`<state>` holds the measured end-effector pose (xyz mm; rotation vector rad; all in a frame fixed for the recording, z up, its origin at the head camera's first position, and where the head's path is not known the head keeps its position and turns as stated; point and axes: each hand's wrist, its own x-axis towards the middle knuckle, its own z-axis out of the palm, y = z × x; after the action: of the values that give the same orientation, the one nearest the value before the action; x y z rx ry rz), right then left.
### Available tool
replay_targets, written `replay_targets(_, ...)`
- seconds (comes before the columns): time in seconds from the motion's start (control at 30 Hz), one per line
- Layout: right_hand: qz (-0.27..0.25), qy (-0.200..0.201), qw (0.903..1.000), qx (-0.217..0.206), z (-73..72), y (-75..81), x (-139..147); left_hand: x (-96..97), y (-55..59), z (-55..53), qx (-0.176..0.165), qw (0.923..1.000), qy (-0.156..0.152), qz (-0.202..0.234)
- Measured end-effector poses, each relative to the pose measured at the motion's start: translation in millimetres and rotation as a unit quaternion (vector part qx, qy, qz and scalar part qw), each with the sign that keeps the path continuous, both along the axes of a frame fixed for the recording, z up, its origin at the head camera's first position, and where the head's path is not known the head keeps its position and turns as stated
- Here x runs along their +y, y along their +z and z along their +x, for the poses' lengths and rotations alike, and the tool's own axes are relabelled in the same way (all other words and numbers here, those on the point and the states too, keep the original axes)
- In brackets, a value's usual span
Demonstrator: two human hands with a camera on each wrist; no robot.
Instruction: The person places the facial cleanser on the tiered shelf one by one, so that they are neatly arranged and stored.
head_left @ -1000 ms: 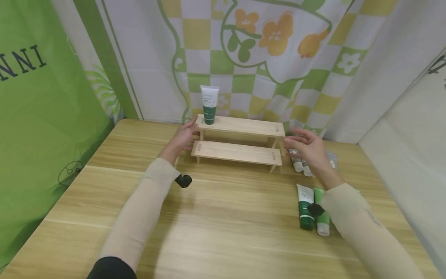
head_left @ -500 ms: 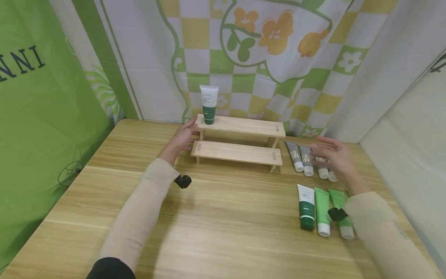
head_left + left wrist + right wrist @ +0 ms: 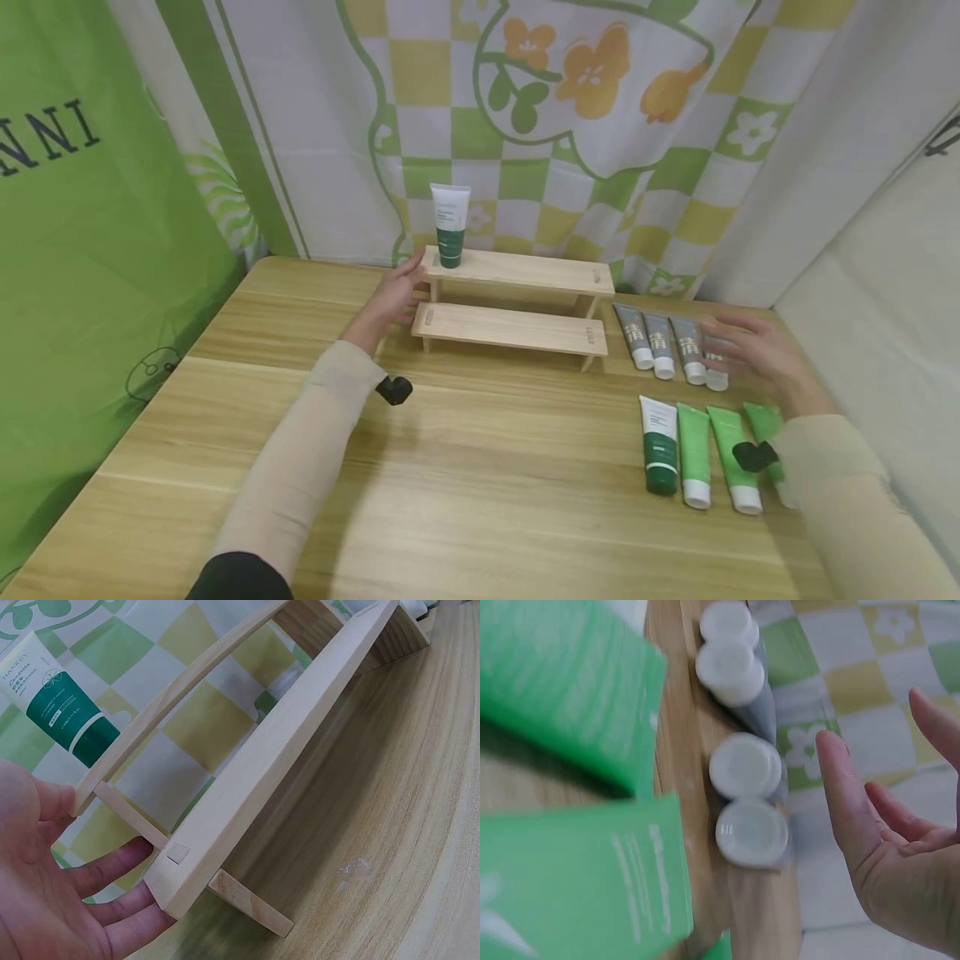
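Observation:
A two-tier wooden shelf [image 3: 510,327] stands at the back of the table. At its left end my left hand [image 3: 392,293] holds on, thumb against the upper board and fingers by the leg and lower board, as the left wrist view shows. On the upper board's left end stands a white and dark green squeeze tube [image 3: 450,225]. My right hand [image 3: 761,354] is held with fingers extended, above the rightmost grey tube [image 3: 717,377], and holds nothing. More grey tubes [image 3: 660,343] with white caps lie just left of that hand.
In front of the grey tubes lie another white and green tube [image 3: 660,450] and several light green tubes [image 3: 696,458]; the right sleeve partly covers the last one. A patterned curtain [image 3: 525,200] hangs behind the shelf. A thin black cable [image 3: 153,369] shows beyond the table's left edge.
My right hand has moved right from the shelf's right end, across the grey tubes, uncovering several of the tubes. My left hand, the shelf and the standing tube have stayed in place.

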<state>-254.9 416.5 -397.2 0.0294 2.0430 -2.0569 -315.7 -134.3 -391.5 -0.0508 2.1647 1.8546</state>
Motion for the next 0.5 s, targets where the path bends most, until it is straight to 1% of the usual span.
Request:
replay_targets(0.03,0.001,0.005,1.0000,-0.003,-0.9,-1.5,4,0.1,-0.2,0.0,0.001,1.0000,0.000,-0.001)
replay_targets(0.13,-0.021,0.005,0.9991,-0.035,-1.6,-2.3,14,0.0,-1.3,-0.4,0.003,1.0000,0.003,-0.003)
replay_targets(0.3,-0.019,-0.012,0.9947,-0.101,0.9,3.4,22,-0.9,-2.3,-1.4,0.003,0.9999,0.006,-0.008)
replay_targets(0.43,0.026,-0.012,0.9911,-0.130,1.0,3.8,29,-1.1,-3.1,-1.8,0.003,0.9999,0.004,-0.011)
replay_targets(0.5,0.070,-0.008,0.9884,-0.134,1.0,3.2,32,-1.0,-2.7,-1.5,0.004,0.9999,0.001,-0.011)
